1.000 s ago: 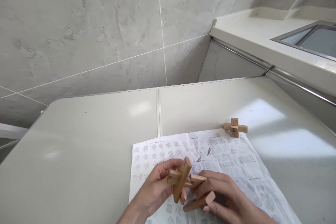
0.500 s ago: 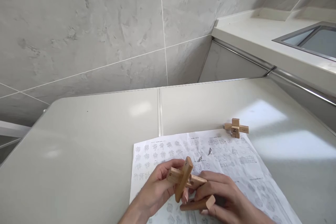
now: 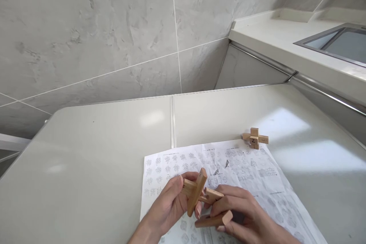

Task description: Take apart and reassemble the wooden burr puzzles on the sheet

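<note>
My left hand [image 3: 168,207] is closed around crossed wooden puzzle pieces [image 3: 196,192], its thumb lying on the end of one bar. One bar stands tilted across the other, with dark marks on both. A separate notched wooden stick [image 3: 214,219] is held low in my right hand [image 3: 243,213], between thumb and fingers. My right fingers also come close to the right end of the crossed pieces; whether they touch cannot be made out. Below both hands lies a creased printed sheet [image 3: 168,160] with rows of small diagrams.
An assembled wooden cross puzzle [image 3: 254,139] marked "2" rests at the sheet's far right corner. The pale table [image 3: 85,160] has a metal seam. Behind it rises a grey tiled wall [image 3: 114,26]; a white counter [image 3: 286,34] with a framed inset stands at right.
My left thumb has shifted up onto the end of the crossed pieces. The pieces have turned slightly, and the whole view has drifted a little.
</note>
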Action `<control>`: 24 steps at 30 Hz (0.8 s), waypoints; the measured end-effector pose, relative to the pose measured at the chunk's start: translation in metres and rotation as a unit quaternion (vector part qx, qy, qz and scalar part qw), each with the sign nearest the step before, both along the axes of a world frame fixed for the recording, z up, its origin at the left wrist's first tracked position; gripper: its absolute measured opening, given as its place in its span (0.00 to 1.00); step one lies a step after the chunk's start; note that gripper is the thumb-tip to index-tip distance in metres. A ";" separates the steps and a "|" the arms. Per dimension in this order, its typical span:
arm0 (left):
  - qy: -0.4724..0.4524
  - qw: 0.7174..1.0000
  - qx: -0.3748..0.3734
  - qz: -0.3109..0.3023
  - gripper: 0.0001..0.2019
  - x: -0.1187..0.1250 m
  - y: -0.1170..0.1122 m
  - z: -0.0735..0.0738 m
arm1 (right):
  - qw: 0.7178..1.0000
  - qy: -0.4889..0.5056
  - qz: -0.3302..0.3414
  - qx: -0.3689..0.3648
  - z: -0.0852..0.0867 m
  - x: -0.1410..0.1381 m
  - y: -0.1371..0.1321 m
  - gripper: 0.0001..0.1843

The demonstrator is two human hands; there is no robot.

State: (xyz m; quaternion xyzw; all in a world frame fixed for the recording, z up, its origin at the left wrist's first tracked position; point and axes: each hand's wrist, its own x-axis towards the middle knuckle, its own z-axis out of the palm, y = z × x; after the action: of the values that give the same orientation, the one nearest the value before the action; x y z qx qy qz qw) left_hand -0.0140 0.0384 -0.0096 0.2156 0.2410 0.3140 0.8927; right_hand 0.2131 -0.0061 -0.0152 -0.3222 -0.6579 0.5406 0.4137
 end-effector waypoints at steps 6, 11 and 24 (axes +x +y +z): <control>0.000 1.000 -0.010 0.006 0.25 -0.001 0.001 0.001 | 1.000 0.015 0.008 -0.023 0.006 0.000 0.001 0.13; -0.012 0.998 -0.056 0.037 0.23 -0.004 0.003 -0.001 | 0.991 0.052 -0.045 -0.116 0.005 0.009 0.002 0.19; 0.016 0.993 -0.089 0.073 0.22 -0.002 0.004 0.000 | 0.930 0.189 -0.093 -0.300 -0.010 0.006 0.007 0.19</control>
State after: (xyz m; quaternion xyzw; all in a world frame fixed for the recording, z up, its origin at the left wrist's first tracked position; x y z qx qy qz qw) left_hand -0.0161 0.0428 -0.0095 0.1216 0.2975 0.3521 0.8791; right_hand 0.2189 0.0005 -0.0254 -0.3833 -0.3415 0.7226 0.4629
